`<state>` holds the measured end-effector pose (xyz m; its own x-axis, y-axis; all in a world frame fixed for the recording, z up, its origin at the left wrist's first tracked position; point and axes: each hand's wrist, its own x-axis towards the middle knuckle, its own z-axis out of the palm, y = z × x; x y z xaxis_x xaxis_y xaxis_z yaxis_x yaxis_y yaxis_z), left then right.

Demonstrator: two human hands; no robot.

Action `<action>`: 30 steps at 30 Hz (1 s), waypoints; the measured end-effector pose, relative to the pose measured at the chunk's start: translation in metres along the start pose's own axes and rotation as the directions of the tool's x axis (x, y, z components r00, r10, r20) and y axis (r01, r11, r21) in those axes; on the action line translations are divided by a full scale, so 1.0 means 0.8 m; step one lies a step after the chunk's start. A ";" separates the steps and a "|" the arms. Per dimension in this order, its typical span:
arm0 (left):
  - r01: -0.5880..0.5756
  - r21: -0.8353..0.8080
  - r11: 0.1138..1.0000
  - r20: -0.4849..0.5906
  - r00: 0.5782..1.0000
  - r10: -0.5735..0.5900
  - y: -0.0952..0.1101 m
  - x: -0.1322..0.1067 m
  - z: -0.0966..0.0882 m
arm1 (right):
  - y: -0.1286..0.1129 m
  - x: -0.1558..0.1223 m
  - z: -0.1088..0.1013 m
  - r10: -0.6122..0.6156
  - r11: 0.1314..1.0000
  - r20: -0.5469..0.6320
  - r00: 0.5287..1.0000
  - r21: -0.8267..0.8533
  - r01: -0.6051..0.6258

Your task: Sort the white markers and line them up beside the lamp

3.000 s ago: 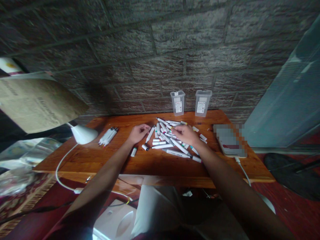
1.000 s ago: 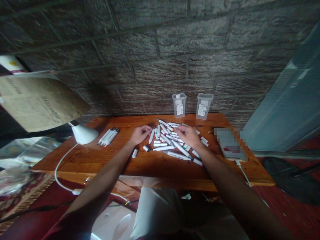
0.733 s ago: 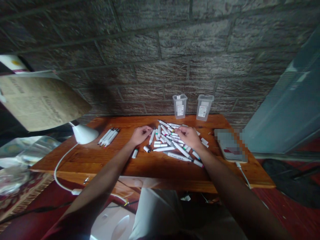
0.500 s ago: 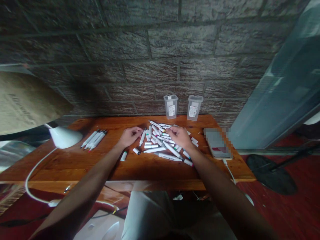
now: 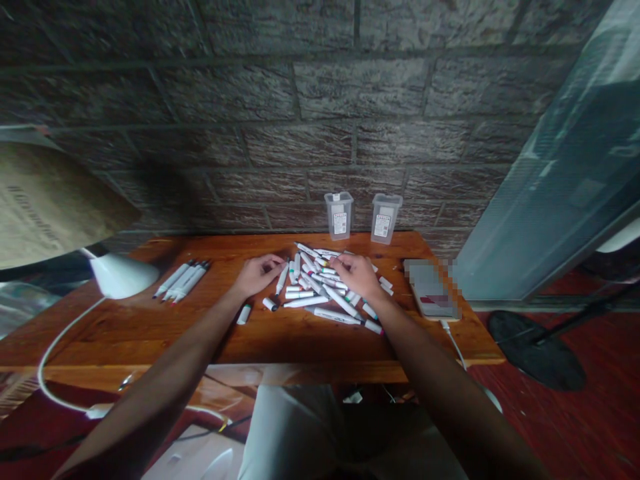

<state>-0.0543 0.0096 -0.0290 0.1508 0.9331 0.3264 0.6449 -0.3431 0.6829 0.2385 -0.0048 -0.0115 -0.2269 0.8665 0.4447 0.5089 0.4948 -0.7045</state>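
- A heap of white markers [image 5: 320, 300] and loose caps lies at the middle of the wooden worktop [image 5: 290, 347], with bands of green, yellow, pink and other colours showing.
- The left hand [image 5: 260, 275] is at the left edge of the heap, its fingers curled and drawn narrow, the thumb close to the forefinger. A slim marker [image 5: 282, 279] lies just beside the fingertips; I cannot tell whether they touch or grip it.
- The right hand [image 5: 355, 275] is over the right part of the heap, fingers bent down among the markers, near one with a yellow band [image 5: 323, 262]. The hand hides what is under it, so I cannot tell whether it holds anything.
- In front of the heap and to its left are two short pieces like caps, a green-ended cap [image 5: 244, 314] and a dark-ended cap [image 5: 270, 304], apart from each other.
- Well to the left of the heap, a row of markers [image 5: 181, 281] lies side by side, dark ends pointing away; beyond it stands a white lamp base [image 5: 124, 275].
- Behind the heap, two clear containers [image 5: 339, 223] stand upright, slightly apart, near the brick wall [image 5: 320, 93].
- Right of the heap lies a partly blurred phone [image 5: 429, 293] with a white cable [image 5: 454, 343] at its near end.
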 end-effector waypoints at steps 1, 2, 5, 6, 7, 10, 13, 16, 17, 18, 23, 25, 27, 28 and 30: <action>0.008 0.010 1.000 0.006 1.000 -0.008 0.003 -0.001 0.001 | 0.000 0.000 0.000 -0.003 1.000 -0.011 1.000 0.001 0.003; 0.018 0.020 1.000 0.014 1.000 -0.018 0.007 -0.001 0.001 | 0.001 -0.001 -0.001 -0.006 1.000 -0.024 1.000 0.001 0.006; 0.059 0.055 0.997 0.043 0.997 -0.062 0.017 -0.001 0.001 | 0.003 -0.002 0.000 -0.014 1.000 -0.041 0.999 0.009 0.014; 0.079 0.066 0.995 0.045 0.996 -0.082 0.019 0.000 0.001 | 0.003 -0.002 0.000 -0.017 1.000 -0.040 0.999 0.012 0.018; 0.100 0.073 0.992 0.042 0.994 -0.103 0.022 0.001 -0.001 | 0.003 -0.003 0.000 -0.020 1.000 -0.039 0.999 0.014 0.021; 0.156 0.052 0.986 0.027 0.987 -0.157 0.028 0.005 -0.010 | 0.002 -0.004 -0.001 -0.024 1.000 -0.041 0.999 0.011 0.024; 0.176 -0.062 0.982 0.023 0.984 -0.174 0.037 0.007 -0.023 | -0.001 -0.004 -0.003 -0.021 1.000 -0.049 0.999 0.005 0.021; 0.169 -0.228 0.959 0.005 0.985 -0.173 0.053 0.008 -0.032 | -0.005 -0.004 -0.003 -0.021 1.000 -0.051 0.998 0.001 0.022; 0.164 -0.278 0.946 -0.003 0.985 -0.171 0.059 0.009 -0.033 | -0.006 -0.004 -0.002 -0.023 1.000 -0.052 0.998 -0.001 0.023; 0.158 -0.322 0.934 -0.010 0.985 -0.170 0.065 0.010 -0.033 | -0.006 -0.004 -0.002 -0.024 1.000 -0.055 0.998 -0.005 0.024; 0.180 -0.405 0.896 0.012 0.981 -0.192 0.070 0.018 -0.023 | 0.000 -0.001 -0.009 -0.012 0.999 -0.109 0.994 -0.048 0.007; 0.222 -0.373 0.901 0.037 0.974 -0.224 0.060 0.020 -0.018 | 0.008 0.002 -0.015 0.001 0.997 -0.120 0.993 -0.080 -0.010; 0.263 -0.316 0.912 0.057 0.964 -0.259 0.047 0.019 -0.013 | 0.017 0.005 -0.021 0.016 0.993 -0.104 0.994 -0.116 -0.028; 0.280 -0.282 0.917 0.064 0.960 -0.274 0.040 0.018 -0.011 | 0.020 0.006 -0.023 0.022 0.991 -0.088 0.996 -0.133 -0.034; 0.301 -0.217 0.928 0.074 0.954 -0.292 0.029 0.014 -0.009 | 0.023 0.006 -0.026 0.031 0.986 -0.048 0.998 -0.160 -0.038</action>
<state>-0.0430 0.0118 -0.0051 0.0104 0.9979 0.0636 0.4813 -0.0607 0.8744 0.2640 0.0071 -0.0107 -0.1707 0.8772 0.4487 0.6435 0.4442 -0.6234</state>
